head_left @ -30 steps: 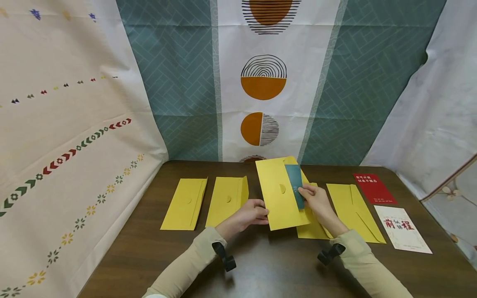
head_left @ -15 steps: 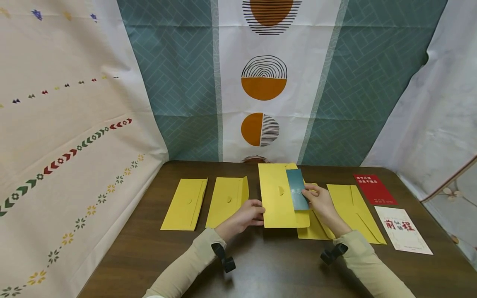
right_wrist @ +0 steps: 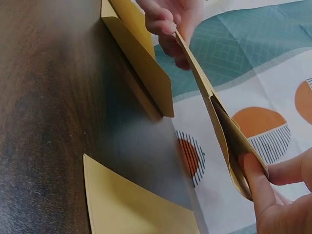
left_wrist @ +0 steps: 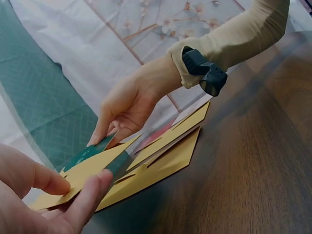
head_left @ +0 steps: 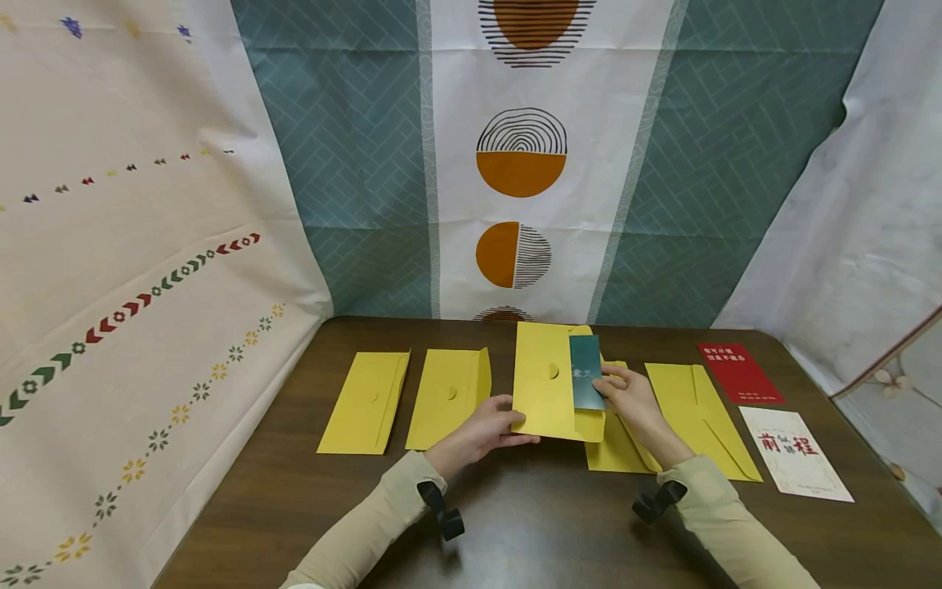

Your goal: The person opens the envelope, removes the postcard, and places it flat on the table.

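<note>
In the head view my left hand (head_left: pixel 482 429) pinches a yellow envelope (head_left: pixel 542 384) at its lower left edge, thumb in front, above the table. A teal card (head_left: pixel 585 368) with pale lettering stands upright along the envelope's right side, its left part hidden by the envelope. My right hand (head_left: pixel 636 401) pinches this card at its right edge, thumb in front. The left wrist view shows the card (left_wrist: pixel 87 153) between the right fingers and the envelope (left_wrist: pixel 100 170). In the right wrist view the envelope's side mouth (right_wrist: pixel 226 122) gapes towards the right thumb.
Two yellow envelopes (head_left: pixel 364 401) (head_left: pixel 445 401) lie to the left on the dark wooden table (head_left: pixel 545 523). Two more, an envelope (head_left: pixel 618 454) partly covered and an envelope (head_left: pixel 699 417), lie right. Beyond them are a red card (head_left: pixel 739 372) and a white card (head_left: pixel 795 454).
The held envelope has gone from tilted to nearly upright, and its lower edge has risen a little. The card has straightened with it. My right hand has moved slightly right.
</note>
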A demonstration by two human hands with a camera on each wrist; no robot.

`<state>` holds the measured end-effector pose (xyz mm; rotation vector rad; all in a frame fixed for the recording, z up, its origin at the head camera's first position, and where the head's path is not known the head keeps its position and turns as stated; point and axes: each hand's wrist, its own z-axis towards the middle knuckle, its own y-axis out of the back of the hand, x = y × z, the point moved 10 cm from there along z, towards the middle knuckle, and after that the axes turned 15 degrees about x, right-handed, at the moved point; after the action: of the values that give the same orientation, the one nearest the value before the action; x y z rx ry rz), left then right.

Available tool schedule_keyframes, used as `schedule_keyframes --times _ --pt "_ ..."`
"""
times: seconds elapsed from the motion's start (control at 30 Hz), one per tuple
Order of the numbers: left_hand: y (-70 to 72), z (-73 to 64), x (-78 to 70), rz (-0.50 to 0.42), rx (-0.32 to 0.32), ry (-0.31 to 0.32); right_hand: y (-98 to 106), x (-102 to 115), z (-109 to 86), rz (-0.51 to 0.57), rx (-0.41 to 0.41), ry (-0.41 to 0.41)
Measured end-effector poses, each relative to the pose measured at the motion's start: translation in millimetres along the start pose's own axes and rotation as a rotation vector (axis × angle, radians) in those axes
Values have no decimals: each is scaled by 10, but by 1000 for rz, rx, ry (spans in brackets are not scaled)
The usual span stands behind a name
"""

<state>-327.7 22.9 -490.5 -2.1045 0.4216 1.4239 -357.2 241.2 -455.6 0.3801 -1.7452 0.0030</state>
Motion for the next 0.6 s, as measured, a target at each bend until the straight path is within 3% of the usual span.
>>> schedule_keyframes --times 0.13,0.33,0.6 --pt "1 -10 14 -9 14 12 -2 14 -4 26 8 5" --pt "30 -13 14 -16 8 7 -47 0 5 -57 85 -27" --pt "101 -25 0 -42 -24 -46 -72 -33 14 -77 112 -24"
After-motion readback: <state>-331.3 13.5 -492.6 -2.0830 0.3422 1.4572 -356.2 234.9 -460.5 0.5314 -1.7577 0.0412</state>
